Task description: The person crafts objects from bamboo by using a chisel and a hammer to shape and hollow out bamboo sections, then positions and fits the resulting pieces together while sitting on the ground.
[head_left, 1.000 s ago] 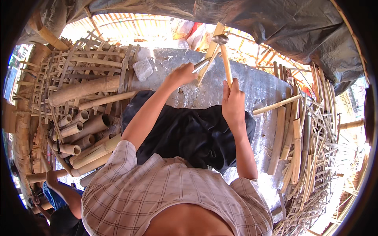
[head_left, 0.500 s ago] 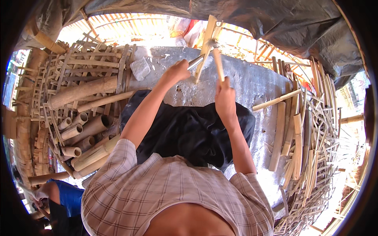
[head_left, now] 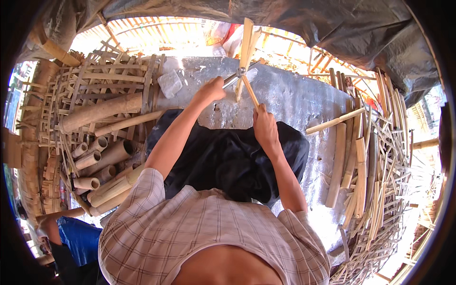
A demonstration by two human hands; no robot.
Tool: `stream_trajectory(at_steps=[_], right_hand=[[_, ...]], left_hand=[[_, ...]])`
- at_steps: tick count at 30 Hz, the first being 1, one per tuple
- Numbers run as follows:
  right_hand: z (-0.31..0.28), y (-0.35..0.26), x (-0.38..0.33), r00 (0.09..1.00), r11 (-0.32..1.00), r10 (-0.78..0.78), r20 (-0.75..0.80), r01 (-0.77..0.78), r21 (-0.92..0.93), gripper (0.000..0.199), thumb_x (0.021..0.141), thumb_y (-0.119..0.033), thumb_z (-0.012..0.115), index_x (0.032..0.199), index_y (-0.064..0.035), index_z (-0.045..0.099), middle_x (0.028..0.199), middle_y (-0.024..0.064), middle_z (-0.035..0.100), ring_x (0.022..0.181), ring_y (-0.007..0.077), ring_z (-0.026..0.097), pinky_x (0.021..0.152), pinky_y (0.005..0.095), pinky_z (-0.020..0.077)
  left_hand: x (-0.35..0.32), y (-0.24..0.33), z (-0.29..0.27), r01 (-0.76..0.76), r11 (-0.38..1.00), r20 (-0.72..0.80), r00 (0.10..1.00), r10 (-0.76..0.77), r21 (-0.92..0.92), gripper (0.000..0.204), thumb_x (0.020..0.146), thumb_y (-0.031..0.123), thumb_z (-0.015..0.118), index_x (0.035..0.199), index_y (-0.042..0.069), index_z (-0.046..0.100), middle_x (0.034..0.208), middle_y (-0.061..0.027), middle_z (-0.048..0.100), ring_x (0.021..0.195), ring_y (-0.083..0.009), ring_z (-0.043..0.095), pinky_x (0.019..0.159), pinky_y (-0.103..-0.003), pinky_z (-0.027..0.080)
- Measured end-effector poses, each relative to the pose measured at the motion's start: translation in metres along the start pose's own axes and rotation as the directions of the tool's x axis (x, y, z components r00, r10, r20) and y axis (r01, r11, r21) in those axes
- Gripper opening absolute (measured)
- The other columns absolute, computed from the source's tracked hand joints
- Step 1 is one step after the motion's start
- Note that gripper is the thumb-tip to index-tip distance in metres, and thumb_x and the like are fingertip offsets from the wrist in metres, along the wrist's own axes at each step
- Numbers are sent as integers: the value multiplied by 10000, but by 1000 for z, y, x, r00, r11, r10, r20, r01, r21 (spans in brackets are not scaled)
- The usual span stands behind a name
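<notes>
My left hand (head_left: 210,91) is closed around the handle end of a metal-bladed knife (head_left: 231,81). Its blade crosses a pale bamboo piece (head_left: 246,45), whose upper part shows two strips spread apart. A hammer (head_left: 250,90) with a wooden handle is gripped in my right hand (head_left: 265,125). The round metal hammer head lies over the blade where it meets the bamboo; whether they touch, I cannot tell. Both hands are beyond my knees, which dark cloth (head_left: 223,156) covers.
A grey sheet-like surface (head_left: 299,95) spreads before me, with a pale stone block (head_left: 170,84) at its left. Bamboo tubes (head_left: 102,111) and lattice stand left. Many split bamboo sticks (head_left: 361,175) lie right. A dark tarp (head_left: 351,28) hangs above; another person's blue garment (head_left: 80,240) shows lower left.
My right hand has shifted left, and the hammer head has come down and left onto the knife area. The bamboo's top now shows two separated strips. My left hand moved slightly down and left.
</notes>
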State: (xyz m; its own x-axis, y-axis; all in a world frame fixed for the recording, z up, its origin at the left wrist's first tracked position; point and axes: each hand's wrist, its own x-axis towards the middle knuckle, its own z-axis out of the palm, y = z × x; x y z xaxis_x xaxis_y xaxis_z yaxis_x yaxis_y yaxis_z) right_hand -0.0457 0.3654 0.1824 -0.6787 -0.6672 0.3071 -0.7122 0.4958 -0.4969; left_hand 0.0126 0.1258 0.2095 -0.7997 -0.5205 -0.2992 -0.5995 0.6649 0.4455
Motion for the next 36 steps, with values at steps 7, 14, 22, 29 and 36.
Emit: stream_trajectory(at_steps=[7,14,22,29,36], right_hand=[[-50,-56,24,985,953,153,-75,-127,274,185,1058,-153,554,1061,26,509,682,312,623,664,533,632,535,599,481],[-15,-1,12,998,996,-66,-9,67,61,217,1058,-171,564,1112,34,518,684,309,621,666,538,628,564,599,501],[3,7,-2,997,980,73,-13,-69,187,217,1029,-134,588,1108,45,495,737,335,638,703,538,645,596,602,516],[-58,-41,29,995,980,98,12,-99,174,252,1036,-181,597,1110,44,511,731,328,643,693,537,644,593,602,520],[4,21,-1,1000,997,-9,11,8,80,233,1051,-180,558,1112,39,504,723,304,654,715,562,640,626,633,509]], left_hand=[[4,-15,13,-56,998,-43,998,56,-4,367,865,154,603,1189,-19,602,1279,-301,642,1214,-461,626,1011,-521,507],[11,-22,15,-64,998,-115,992,60,-24,331,860,156,609,1139,-21,599,1194,-313,664,1165,-469,639,961,-525,512],[-2,-3,19,-59,998,-90,994,57,-14,315,854,113,586,1122,-48,622,1196,-312,663,1172,-469,633,999,-525,500],[9,-24,35,-97,995,-85,991,99,25,341,842,91,562,1147,-53,614,1227,-306,656,1199,-468,619,1006,-524,497],[8,-11,43,-48,999,-58,997,49,15,343,844,90,572,1152,-51,625,1211,-336,656,1200,-467,630,1021,-529,492]])
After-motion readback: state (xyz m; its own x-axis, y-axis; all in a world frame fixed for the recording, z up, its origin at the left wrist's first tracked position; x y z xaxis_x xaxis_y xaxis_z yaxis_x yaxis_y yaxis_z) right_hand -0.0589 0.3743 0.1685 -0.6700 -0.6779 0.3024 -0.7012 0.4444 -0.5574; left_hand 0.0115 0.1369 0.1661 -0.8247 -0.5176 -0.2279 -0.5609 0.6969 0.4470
